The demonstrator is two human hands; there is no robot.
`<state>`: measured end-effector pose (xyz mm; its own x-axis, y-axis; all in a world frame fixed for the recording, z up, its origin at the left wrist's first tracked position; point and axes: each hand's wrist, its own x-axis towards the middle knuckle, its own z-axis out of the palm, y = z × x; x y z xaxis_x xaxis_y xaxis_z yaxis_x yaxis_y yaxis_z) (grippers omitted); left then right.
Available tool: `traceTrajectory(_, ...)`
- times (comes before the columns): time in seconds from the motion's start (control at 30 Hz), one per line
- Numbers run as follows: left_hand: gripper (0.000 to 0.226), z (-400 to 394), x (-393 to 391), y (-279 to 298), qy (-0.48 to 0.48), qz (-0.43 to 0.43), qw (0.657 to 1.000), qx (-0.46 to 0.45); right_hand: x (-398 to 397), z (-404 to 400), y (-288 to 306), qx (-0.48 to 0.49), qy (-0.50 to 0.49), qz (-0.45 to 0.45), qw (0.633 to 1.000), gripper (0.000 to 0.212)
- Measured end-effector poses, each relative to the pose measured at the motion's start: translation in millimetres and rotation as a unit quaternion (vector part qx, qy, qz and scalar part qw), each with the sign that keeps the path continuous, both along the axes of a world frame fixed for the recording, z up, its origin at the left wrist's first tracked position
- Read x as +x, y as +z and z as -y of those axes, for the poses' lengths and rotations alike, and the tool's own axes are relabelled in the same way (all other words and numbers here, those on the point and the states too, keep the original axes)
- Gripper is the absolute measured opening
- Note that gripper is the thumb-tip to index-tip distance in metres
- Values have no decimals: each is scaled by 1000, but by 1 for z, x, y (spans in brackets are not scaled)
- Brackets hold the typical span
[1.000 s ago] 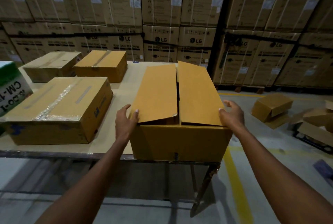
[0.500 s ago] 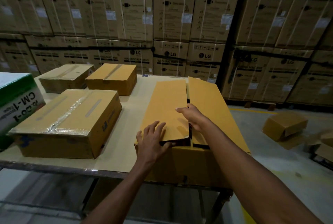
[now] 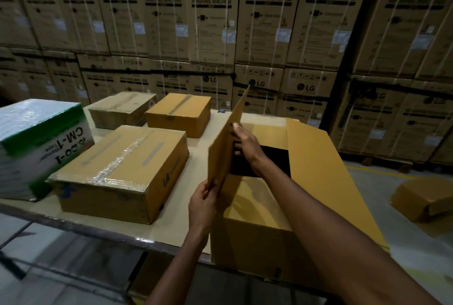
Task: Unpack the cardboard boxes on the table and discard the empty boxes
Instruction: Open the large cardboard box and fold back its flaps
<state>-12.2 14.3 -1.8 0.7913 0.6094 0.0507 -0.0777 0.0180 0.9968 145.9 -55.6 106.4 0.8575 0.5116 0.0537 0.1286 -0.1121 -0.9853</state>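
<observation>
My left hand (image 3: 204,203) pinches the near edge of the left flap (image 3: 226,144), thumb on one face and fingers curled round the other, clamped on the cardboard. My right hand (image 3: 247,144) is further along the same flap, fingertips (image 3: 235,126) pressed to its inner face near the top edge, palm over the dark opening; whether those fingers hook over the edge or only push against it I cannot tell. Between the two hands the flap stands close to upright, tilted a little toward the left.

So the step in hand, as I judge it, is opening the open box (image 3: 259,226), the first part of unpacking it. It sits at the near right corner of the table (image 3: 103,225), its front face hanging at the table's edge. The right flap (image 3: 323,169) already lies folded out flat toward the right. Inside I see only a black gap between the inner flaps; the contents are hidden.

Next I think I must fold this flap down to the left, then part the inner flaps and reach in. The taped box (image 3: 120,172) lies just beside on the left, so the flap may come down against it.

Beyond that, two more shut boxes (image 3: 177,113) stand at the table's far side, a green-and-white carton (image 3: 39,142) at the far left, and a discarded box (image 3: 424,201) lies on the floor to my right.
</observation>
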Motion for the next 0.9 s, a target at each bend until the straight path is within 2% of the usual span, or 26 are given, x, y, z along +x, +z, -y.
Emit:
traceTrajectory(0.1,28,-5,-10,-4,3,-12,998,-57,-4,-34,-20,-68,48,58,995,56)
traceTrajectory(0.23,18,-20,-13,-21,20,-55,994,-88,-12,-59,-55,-226,109,133,959,56)
traceTrajectory(0.33,37,-31,-17,-39,24,-142,986,-80,-13,-62,-82,-309,120,143,933,51)
traceTrajectory(0.43,56,-34,-26,-49,-42,-233,970,-62,-14,-56,-96,-353,115,162,914,48)
traceTrajectory(0.5,69,-35,-29,-50,-61,-268,961,-16,-17,-53,-96,-354,115,181,910,46)
traceTrajectory(0.57,75,-36,-29,-48,-38,-302,950,68,-20,-49,-91,-347,115,189,911,44)
traceTrajectory(0.67,64,-39,-29,-39,27,-351,904,244,-21,-33,-79,-342,93,206,912,43)
traceTrajectory(0.7,59,-40,-28,-35,46,-334,894,295,-18,-24,-73,-351,77,220,907,43)
traceTrajectory(0.77,57,-38,-24,-24,44,-223,909,350,-10,0,-58,-387,32,254,886,42)
traceTrajectory(0.83,54,-26,-16,-8,-4,-101,931,350,-2,31,-41,-445,-18,278,851,42)
traceTrajectory(0.9,39,-8,-3,4,-57,-52,934,348,5,62,-30,-512,-60,275,811,41)
